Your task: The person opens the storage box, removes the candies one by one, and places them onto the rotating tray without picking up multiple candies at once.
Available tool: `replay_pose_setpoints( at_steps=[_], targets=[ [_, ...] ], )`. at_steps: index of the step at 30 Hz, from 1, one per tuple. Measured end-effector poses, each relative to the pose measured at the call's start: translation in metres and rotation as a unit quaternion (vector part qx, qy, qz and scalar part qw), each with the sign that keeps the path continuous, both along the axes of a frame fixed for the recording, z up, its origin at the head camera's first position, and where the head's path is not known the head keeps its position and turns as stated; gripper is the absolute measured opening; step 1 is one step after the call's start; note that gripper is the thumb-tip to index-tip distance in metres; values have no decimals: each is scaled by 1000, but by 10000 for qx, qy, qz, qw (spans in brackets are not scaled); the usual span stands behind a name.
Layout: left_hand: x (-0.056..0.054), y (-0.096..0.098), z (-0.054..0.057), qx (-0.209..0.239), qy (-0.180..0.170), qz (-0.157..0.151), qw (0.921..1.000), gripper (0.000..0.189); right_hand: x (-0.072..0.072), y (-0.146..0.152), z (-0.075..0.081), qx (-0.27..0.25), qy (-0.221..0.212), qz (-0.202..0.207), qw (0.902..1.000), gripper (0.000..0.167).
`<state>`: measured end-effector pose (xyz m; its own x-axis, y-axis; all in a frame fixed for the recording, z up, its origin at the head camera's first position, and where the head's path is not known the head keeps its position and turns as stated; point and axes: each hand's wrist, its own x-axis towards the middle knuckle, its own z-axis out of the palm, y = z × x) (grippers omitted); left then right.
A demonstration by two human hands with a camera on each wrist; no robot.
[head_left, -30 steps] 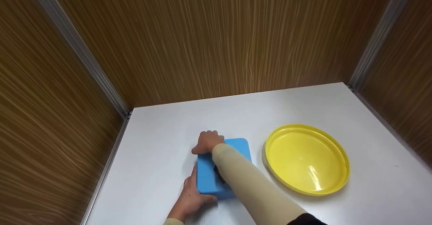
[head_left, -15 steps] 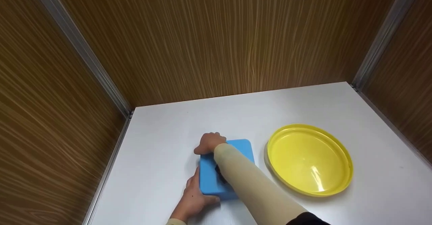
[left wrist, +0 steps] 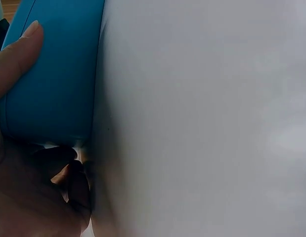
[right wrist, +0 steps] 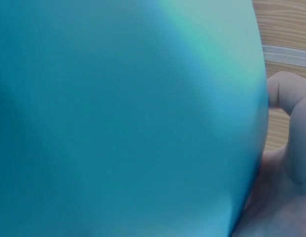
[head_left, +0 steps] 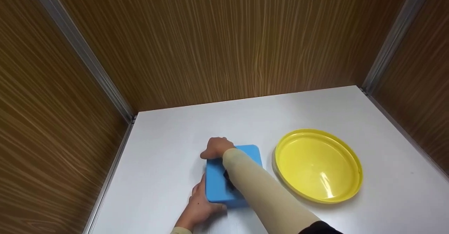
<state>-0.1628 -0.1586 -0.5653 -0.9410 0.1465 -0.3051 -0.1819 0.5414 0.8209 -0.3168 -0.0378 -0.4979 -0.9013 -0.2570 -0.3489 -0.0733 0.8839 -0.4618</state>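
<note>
Box (head_left: pixel 215 183) partly hidden by sleeve (head_left: pixel 265 188), dark mark (head_left: pixel 228 182) unclear

The blue box (head_left: pixel 214 185) is a low, smooth block with rounded corners and a flat top, its surface plain but for a dark patch (head_left: pixel 228 180) partly hidden under the right sleeve (head_left: pixel 261 188). A fine seam runs along its side, close to the upper edge. It lies flat on the white tabletop (head_left: pixel 158 178), one long side facing left, just beside the yellow dish (head_left: pixel 315 167) and apart from it. The left hand's grip (head_left: pixel 200 205) spans its near left corner; the right hand's grip (head_left: pixel 218 147) holds its far left corner.
</note>
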Motion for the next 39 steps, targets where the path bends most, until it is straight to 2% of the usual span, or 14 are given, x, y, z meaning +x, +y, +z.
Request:
replay_pose_setpoints(
  at_steps=[4,9,13,17,22,27,30,33,39],
  targets=[
    [-3,0,-2,56,132,-99,9998,142,-2,3,1,-87,39,39,9999,39],
    [-9,2,-5,176,342,-212,9990,140,-7,13,2,-106,200,227,9995,49],
    [-12,7,-6,171,331,-116,9992,138,-11,28,3,-327,231,400,9984,47],
    [-14,14,-5,33,324,31,9995,138,-10,59,6,-369,372,337,9981,43],
    [-16,17,-2,-123,248,260,9993,139,-1,103,5,-198,732,26,9971,48],
    [-21,12,0,-77,248,394,9989,137,13,127,-1,-396,1086,-569,9917,53],
    [-22,7,0,1,267,403,9988,137,26,132,-7,-631,959,-844,9898,60],
    [-23,3,-1,78,382,352,9986,136,38,134,-13,-831,800,-889,9893,66],
    [-28,0,-5,523,744,130,9958,133,43,131,-20,-1357,894,-923,9824,67]
  ],
)
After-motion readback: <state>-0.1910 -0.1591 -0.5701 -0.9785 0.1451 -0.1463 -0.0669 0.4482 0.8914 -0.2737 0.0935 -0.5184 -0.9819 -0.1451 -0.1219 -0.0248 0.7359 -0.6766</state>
